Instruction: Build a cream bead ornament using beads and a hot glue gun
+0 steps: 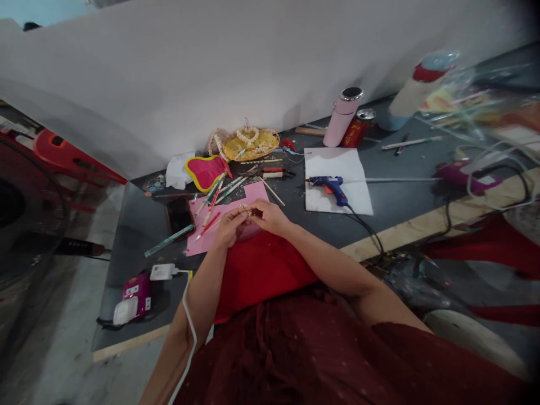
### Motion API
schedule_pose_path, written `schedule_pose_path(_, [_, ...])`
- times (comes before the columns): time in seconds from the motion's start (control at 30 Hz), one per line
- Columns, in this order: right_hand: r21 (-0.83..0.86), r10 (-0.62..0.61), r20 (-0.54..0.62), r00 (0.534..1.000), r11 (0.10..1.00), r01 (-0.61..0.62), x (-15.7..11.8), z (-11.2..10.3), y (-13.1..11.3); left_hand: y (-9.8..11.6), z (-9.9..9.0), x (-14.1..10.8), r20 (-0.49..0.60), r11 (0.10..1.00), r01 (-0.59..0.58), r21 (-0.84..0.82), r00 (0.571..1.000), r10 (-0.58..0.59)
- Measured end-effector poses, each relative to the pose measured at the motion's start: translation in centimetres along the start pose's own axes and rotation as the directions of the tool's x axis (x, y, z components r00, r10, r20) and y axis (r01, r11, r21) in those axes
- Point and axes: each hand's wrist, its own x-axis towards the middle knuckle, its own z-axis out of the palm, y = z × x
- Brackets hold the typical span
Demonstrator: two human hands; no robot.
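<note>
Between both hands is a small cluster of cream-coloured beads point(245, 208), too small to make out in detail. My left hand point(231, 226) pinches it from the left side. Closed fingertips of my right hand point(272, 217) meet it from the other side. Both hands are over the pink sheet point(202, 243), near the red cloth point(264, 264) at my lap. Several patterned paper-wrapped sticks point(210, 211) lie on the sheet, just beyond my left hand. Past them are pliers point(274, 172) with red and pale handles.
A blue glue gun point(331, 185) rests on a white sheet point(358, 203), its cord running toward the front edge. Behind stand a pink flask point(342, 118) and a red can point(358, 129). A yellow basket point(270, 149) holds bead strings. Leftward lie a phone point(179, 215) and a purple power strip point(137, 292).
</note>
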Motion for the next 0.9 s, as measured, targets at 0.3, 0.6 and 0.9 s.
schedule_pose_path(0.3, [0.033, -0.035, -0.015, 0.999, 0.999, 0.035, 0.04, -0.22, 0.02, 0.18, -0.01, 0.13, -0.06, 0.998, -0.028, -0.062, 0.998, 0.024])
schedule_pose_path(0.6, [0.045, -0.008, -0.035, 0.999, 0.999, 0.01, -0.1, 0.06, 0.26, 0.03, -0.02, 0.15, -0.029, 0.999, -0.022, -0.044, 0.999, 0.02])
schedule_pose_path(0.9, [0.056, -0.024, -0.057, 0.998, 0.998, 0.027, 0.1, 0.05, 0.04, -0.59, -0.52, 0.38, -0.026, 0.992, -0.128, -0.021, 0.991, 0.128])
